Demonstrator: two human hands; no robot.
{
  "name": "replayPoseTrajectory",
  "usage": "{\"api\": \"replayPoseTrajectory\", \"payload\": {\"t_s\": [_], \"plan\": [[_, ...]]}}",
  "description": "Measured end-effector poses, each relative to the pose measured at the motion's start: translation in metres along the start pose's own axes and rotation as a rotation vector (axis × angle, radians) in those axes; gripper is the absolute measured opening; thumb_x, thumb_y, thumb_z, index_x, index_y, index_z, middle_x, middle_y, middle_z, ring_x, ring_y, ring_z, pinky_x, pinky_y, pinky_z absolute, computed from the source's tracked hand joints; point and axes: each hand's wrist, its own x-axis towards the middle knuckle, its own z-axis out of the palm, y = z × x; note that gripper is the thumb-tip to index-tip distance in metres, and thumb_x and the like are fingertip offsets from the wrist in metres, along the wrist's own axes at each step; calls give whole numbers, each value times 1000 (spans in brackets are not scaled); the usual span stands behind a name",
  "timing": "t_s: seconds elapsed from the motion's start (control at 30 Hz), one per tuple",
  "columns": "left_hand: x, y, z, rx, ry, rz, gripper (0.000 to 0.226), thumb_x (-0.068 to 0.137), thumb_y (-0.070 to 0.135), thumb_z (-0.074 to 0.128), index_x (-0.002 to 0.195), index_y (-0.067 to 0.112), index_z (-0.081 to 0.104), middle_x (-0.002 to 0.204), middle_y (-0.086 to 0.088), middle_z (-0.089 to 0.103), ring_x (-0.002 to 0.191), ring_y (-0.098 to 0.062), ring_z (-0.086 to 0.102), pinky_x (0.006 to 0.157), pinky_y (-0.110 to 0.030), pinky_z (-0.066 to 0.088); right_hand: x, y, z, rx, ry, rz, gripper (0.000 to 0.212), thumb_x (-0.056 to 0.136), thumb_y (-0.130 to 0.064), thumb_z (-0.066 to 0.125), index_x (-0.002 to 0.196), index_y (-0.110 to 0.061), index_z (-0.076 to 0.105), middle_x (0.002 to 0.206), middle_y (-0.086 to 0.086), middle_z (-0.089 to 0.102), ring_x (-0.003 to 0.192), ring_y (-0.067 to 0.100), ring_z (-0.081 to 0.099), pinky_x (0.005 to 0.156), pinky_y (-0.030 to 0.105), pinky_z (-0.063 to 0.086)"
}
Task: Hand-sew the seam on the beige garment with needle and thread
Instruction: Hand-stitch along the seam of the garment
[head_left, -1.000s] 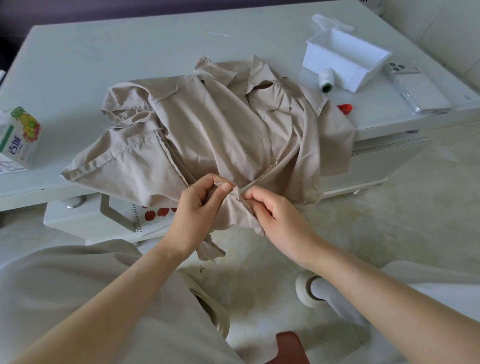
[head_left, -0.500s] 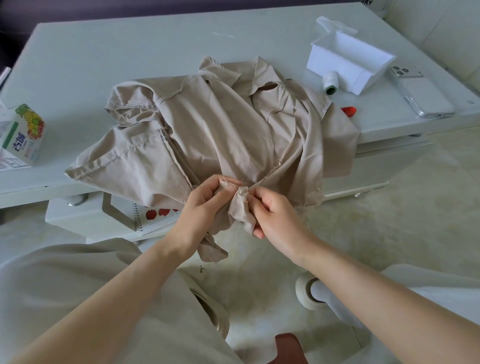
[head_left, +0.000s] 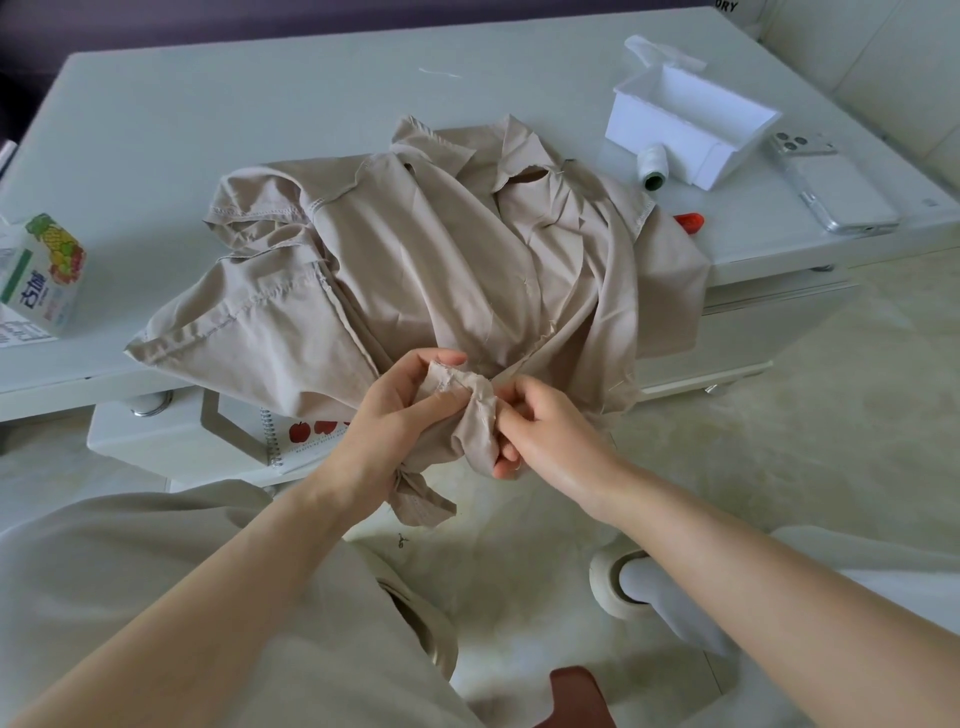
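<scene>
Cloth of the beige garment (head_left: 441, 260) is lying heaped on the desk (head_left: 208, 130) beyond both grips; left grip (head_left: 395, 410) is curling round its bunched seam edge, right grip (head_left: 550, 431) pinching that fold beside it.

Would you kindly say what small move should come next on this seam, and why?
Probably the right hand should draw away to pull the stitch through: its fingers pinch the beige garment right at the seam fold that the left hand grips bunched. The needle is too small to see.
</scene>
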Motion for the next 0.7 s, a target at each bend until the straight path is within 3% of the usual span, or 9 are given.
{"api": "replayPoseTrajectory", "payload": {"t_s": [0.13, 0.27, 0.4, 0.5, 0.57, 0.7], "plan": [[2, -1, 0, -10, 40, 21, 20, 88, 5, 58, 103, 18, 56, 83, 0, 66, 73, -13, 65, 62, -24, 56, 2, 7, -3, 2, -14, 16, 11, 97, -10, 50, 89, -13, 57, 61, 0, 55, 50, 1, 53, 58, 16, 52], [3, -2, -1, -6, 38, 13, 20, 84, 10, 61, 102, 16, 56, 83, 0, 68, 74, -13, 66, 62, -24, 55, 5, 8, -6, 3, 44, -61, 18, 93, 1, 51, 89, -15, 59, 69, -2, 64, 54, 1, 57, 56, 15, 47], [3, -5, -1, 57, 23, -8, 17, 88, 9, 60, 104, 12, 56, 89, -5, 69, 79, -16, 67, 64, -25, 56, 5, 6, -4, -10, 20, -109, 19, 93, 0, 51, 99, -16, 58, 82, -2, 70, 69, 5, 65, 65, 16, 49], [4, -6, -1, 71, 61, -25, 16, 89, 9, 61, 105, 9, 56, 93, -11, 68, 81, -21, 66, 65, -31, 57, 7, 7, 2, -230, 212, -277, 19, 95, -4, 49, 104, -19, 57, 101, -4, 65, 93, 6, 60, 79, 9, 42], [5, -5, -1, 77, 78, -25, 16, 89, 9, 61, 104, 9, 57, 92, -12, 66, 79, -21, 65, 63, -29, 57, 6, 5, 3, -303, 319, -431, 17, 96, -10, 49, 109, -14, 59, 107, 0, 60, 98, 8, 56, 85, 8, 40], [5, -6, -2, 107, 63, -31, 17, 88, 13, 63, 103, 9, 56, 88, -10, 65, 77, -20, 63, 61, -25, 54, 6, 5, 4, -532, 185, -609, 16, 91, -21, 58, 103, -16, 66, 100, -5, 55, 96, 10, 50, 88, 15, 38]]}}
